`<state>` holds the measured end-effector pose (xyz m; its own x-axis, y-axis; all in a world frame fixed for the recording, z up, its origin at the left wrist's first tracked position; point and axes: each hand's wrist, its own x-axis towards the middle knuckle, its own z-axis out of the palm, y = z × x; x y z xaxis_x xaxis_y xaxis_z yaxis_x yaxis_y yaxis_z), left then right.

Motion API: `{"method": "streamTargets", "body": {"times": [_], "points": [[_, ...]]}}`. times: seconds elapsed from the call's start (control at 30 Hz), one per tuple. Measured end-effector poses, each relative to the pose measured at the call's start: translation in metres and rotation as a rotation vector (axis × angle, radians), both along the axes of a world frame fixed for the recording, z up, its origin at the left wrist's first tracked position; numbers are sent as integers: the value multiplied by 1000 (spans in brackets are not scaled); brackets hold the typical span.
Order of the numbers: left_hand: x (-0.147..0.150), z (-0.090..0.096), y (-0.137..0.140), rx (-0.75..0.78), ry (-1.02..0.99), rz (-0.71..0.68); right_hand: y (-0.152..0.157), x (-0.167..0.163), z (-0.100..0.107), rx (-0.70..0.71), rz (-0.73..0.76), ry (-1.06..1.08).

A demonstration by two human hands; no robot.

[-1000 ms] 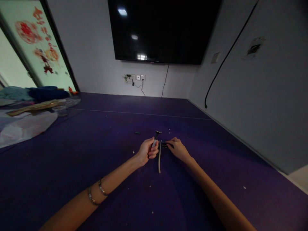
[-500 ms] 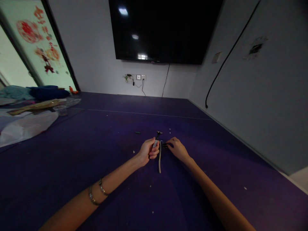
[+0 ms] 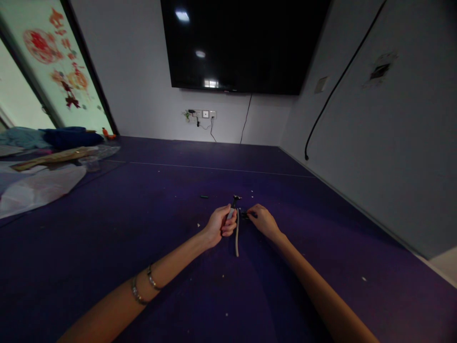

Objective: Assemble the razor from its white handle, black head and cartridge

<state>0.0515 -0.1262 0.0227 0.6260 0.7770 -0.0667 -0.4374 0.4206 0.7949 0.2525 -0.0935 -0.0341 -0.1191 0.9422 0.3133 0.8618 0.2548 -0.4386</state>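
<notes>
My left hand (image 3: pixel 222 223) is closed around the grey handle of a small tool (image 3: pixel 233 207). Its dark neck and short crosswise head stick out above the fist; its exact kind is too small to tell. My right hand (image 3: pixel 263 220) reaches in from the other side, fingertips pinched at a small dark object (image 3: pixel 244 216) low over the purple surface. What exactly lies between those fingers is hidden. Between the two hands a pale, slightly bent strip (image 3: pixel 237 240) like a short cable runs toward me. A short dark green stick (image 3: pixel 204 196) lies beyond my left hand.
The purple surface (image 3: pixel 143 267) carries scattered white bits. White plastic sheeting (image 3: pixel 43 190) and dark blue cloth (image 3: pixel 73 137) lie at the left. A television (image 3: pixel 246 47) hangs on the wall above sockets (image 3: pixel 206 114). A black cable (image 3: pixel 342 76) hangs along the right wall.
</notes>
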Motion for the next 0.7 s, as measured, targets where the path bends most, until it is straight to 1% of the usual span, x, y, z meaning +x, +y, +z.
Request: {"method": "streamTargets", "body": {"times": [0.17,0.37,0.7], "points": [[0,0,0,-21,7,-3,-2,-3,3,19,-14,-54],[1,2,-1,-16,-4,-10,-6,-4,8,9,-3,-83],[2,-2,0,5,2,-15,2,-3,13,-49,7,-172]]}}
